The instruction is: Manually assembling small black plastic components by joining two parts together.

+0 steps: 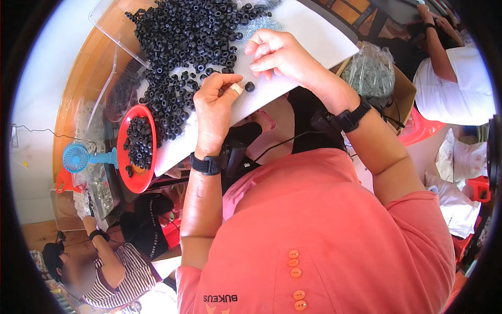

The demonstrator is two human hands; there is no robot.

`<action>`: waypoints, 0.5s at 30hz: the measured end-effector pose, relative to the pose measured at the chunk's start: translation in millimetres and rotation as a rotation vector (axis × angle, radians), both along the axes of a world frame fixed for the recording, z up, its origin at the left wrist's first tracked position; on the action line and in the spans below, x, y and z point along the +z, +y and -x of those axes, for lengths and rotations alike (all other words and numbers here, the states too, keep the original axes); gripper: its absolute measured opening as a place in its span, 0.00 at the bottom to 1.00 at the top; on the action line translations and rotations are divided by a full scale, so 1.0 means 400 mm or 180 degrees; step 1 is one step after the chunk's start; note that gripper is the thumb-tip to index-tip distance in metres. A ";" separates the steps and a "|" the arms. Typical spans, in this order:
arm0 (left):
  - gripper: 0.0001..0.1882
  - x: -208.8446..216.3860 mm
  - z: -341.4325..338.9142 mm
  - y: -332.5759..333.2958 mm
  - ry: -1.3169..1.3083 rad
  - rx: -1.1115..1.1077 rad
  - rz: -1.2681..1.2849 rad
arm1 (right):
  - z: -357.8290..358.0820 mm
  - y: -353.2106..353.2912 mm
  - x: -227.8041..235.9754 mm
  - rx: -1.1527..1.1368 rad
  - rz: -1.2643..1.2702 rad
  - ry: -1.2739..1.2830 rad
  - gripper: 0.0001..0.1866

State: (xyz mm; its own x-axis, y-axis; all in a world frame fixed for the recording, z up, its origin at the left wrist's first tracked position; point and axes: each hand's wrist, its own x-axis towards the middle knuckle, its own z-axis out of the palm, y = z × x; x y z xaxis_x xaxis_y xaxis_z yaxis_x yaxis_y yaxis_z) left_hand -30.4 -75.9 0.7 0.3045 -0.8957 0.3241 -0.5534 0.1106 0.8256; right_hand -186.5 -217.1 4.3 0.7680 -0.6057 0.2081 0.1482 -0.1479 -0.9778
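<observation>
Over the front edge of the white work surface (334,44), my left hand (213,107) is closed, with its thumb and index finger curled toward each other. A small white piece or wrap (237,89) shows at the thumb tip; I cannot tell which. One round black part (250,87) sits just right of these fingertips, apart from the heap. My right hand (282,55) hovers a little farther off, its fingers loosely bent and the thumb apart from the index finger, with nothing visible between them. Beyond its fingertips lie tiny clear pieces (264,25). A large heap of small black ring-like parts (183,39) spreads to the left.
A red bowl (152,172) of black parts stands at the left, beside a blue fan (77,157). Right of the table is a cardboard box (402,99) with a clear bag (368,70). Co-workers sit at lower left (112,267) and upper right (455,83).
</observation>
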 end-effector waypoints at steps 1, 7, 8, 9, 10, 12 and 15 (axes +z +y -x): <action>0.08 -0.001 0.002 0.002 -0.0024 -0.0010 0.0005 | 0.002 0.004 -0.001 -0.0023 0.0029 -0.0044 0.12; 0.08 0.002 0.017 0.003 -0.0120 -0.0040 0.0182 | 0.002 0.012 -0.003 -0.0060 -0.0030 -0.0143 0.11; 0.08 0.002 0.020 0.003 -0.0109 -0.0025 0.0188 | -0.001 0.011 -0.008 -0.0046 -0.0024 -0.0132 0.11; 0.08 0.004 0.022 0.002 -0.0465 -0.0030 0.0268 | -0.004 0.010 -0.016 -0.0050 -0.0010 -0.0196 0.12; 0.08 0.005 0.026 -0.001 -0.0817 -0.0047 0.0344 | -0.003 0.008 -0.022 -0.0067 0.0002 -0.0257 0.12; 0.07 0.007 0.032 -0.002 -0.0927 -0.0046 0.0357 | 0.002 0.009 -0.025 -0.0106 0.0038 -0.0221 0.12; 0.08 0.003 0.030 -0.001 -0.1243 -0.0008 0.0450 | -0.008 0.015 -0.031 -0.0171 0.0071 -0.0305 0.11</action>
